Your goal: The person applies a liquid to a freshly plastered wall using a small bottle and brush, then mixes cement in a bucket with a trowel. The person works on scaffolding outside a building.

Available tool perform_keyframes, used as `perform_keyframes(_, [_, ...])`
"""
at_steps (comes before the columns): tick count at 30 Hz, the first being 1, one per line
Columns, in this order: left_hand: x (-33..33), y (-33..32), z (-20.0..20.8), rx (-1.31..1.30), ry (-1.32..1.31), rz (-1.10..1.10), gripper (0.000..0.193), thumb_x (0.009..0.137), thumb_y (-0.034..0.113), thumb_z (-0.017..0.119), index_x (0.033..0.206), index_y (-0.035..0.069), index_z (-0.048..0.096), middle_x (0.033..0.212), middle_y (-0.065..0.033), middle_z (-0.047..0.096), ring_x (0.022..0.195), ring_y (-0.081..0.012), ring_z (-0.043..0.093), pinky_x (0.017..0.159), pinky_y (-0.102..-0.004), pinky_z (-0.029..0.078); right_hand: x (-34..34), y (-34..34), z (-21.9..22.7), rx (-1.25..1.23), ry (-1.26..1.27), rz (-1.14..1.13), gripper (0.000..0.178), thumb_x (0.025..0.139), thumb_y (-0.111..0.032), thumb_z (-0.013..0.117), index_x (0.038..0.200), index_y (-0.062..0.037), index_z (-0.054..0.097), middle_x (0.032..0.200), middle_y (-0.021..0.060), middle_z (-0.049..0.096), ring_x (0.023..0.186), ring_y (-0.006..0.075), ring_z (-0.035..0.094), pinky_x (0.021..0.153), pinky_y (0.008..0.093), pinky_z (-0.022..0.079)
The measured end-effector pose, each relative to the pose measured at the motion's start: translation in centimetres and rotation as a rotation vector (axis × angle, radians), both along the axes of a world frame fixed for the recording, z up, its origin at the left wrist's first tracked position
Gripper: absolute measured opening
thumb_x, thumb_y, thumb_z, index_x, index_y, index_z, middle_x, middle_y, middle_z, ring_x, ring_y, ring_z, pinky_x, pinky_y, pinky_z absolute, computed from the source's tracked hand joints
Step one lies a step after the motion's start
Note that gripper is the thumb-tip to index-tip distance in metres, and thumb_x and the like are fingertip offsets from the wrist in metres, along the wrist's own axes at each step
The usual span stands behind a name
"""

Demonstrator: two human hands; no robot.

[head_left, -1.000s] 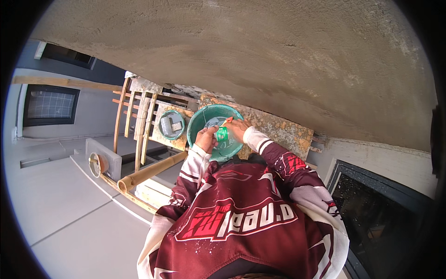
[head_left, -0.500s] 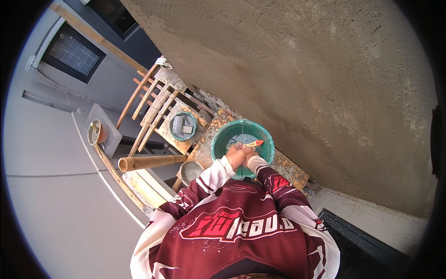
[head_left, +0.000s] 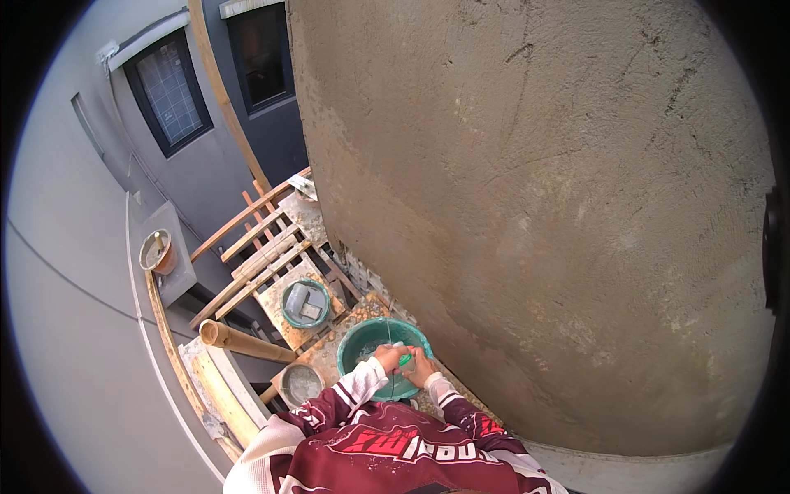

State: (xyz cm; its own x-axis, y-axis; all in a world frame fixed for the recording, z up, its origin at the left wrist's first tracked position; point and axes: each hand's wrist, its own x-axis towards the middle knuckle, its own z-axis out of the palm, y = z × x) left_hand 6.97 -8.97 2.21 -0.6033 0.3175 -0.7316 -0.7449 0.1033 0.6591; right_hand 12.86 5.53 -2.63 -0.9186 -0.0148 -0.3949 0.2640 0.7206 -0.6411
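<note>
Both my hands meet over a large green basin (head_left: 362, 339) standing on a wooden scaffold platform. My left hand (head_left: 388, 359) and my right hand (head_left: 420, 367) are closed together around a small green object (head_left: 405, 360), held just above the basin's near rim. What the object is, I cannot tell at this size. My sleeves are dark red and white.
A freshly plastered grey wall (head_left: 543, 206) rises on the right. A smaller green bucket with a trowel (head_left: 305, 303) sits on a board to the left, a grey bucket (head_left: 301, 384) below it, a bamboo pole (head_left: 243, 341) alongside. Beyond the scaffold edge is a drop to a grey building.
My head has tilted, so the wall now fills more of the view. My hands stay together over the green basin, still working on the small green object.
</note>
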Motion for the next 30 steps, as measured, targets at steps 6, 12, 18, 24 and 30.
perform_keyframes(6, [-1.5, -0.8, 0.2, -0.036, 0.058, 0.062, 0.030, 0.077, 0.029, 0.065, 0.076, 0.000, 0.059, 0.057, -0.0053, 0.051, 0.043, -0.0152, 0.046, 0.041, -0.0295, 0.038, 0.4, 2.0, -2.5, 0.063, -0.018, 0.014, 0.068, 0.064, -0.023, 0.078, 0.115, -0.0080, 0.036, 0.104, 0.0168, 0.059, 0.095, 0.0311, 0.061, 0.082, 0.0395, 0.048])
perform_keyframes(12, [-2.4, -3.7, 0.0, -0.073, 0.091, 0.093, 0.033, 0.077, 0.030, 0.065, 0.083, -0.002, 0.058, 0.057, -0.0057, 0.049, 0.043, -0.0167, 0.047, 0.040, -0.0306, 0.037, 0.3, 0.9, -1.1, -0.125, 0.113, -0.107, 0.067, 0.065, -0.017, 0.075, 0.116, -0.0046, 0.033, 0.107, 0.0177, 0.055, 0.097, 0.0292, 0.059, 0.084, 0.0372, 0.046])
perform_keyframes(18, [-3.1, -6.2, -1.4, 0.008, 0.079, 0.241, 0.034, 0.078, 0.030, 0.062, 0.085, -0.002, 0.057, 0.055, -0.0084, 0.050, 0.042, -0.0184, 0.051, 0.038, -0.0318, 0.037, -1.4, 0.9, -2.3, -0.079, 0.116, 0.029, 0.074, 0.064, -0.023, 0.077, 0.124, -0.0032, 0.038, 0.107, 0.0184, 0.059, 0.096, 0.0290, 0.060, 0.083, 0.0369, 0.047])
perform_keyframes(24, [-2.5, -7.0, 0.4, 0.113, -0.012, 0.391, 0.017, 0.082, 0.016, 0.061, 0.080, 0.001, 0.053, 0.055, -0.0040, 0.041, 0.044, -0.0156, 0.042, 0.040, -0.0339, 0.040, -13.7, -0.3, 10.9, -0.096, 0.182, 0.088, 0.076, 0.062, -0.026, 0.077, 0.123, 0.0023, 0.042, 0.108, 0.0222, 0.060, 0.099, 0.0277, 0.061, 0.085, 0.0354, 0.047])
perform_keyframes(30, [-2.2, -8.7, -1.4, 0.139, -0.060, 0.523, 0.017, 0.083, 0.018, 0.058, 0.084, 0.001, 0.056, 0.055, -0.0047, 0.044, 0.044, -0.0160, 0.042, 0.042, -0.0324, 0.040, -31.0, -4.0, 52.3, -0.390, 0.908, -0.019, 0.060, 0.072, -0.022, 0.069, 0.120, 0.0066, 0.047, 0.104, 0.0195, 0.061, 0.090, 0.0241, 0.063, 0.071, 0.0329, 0.053])
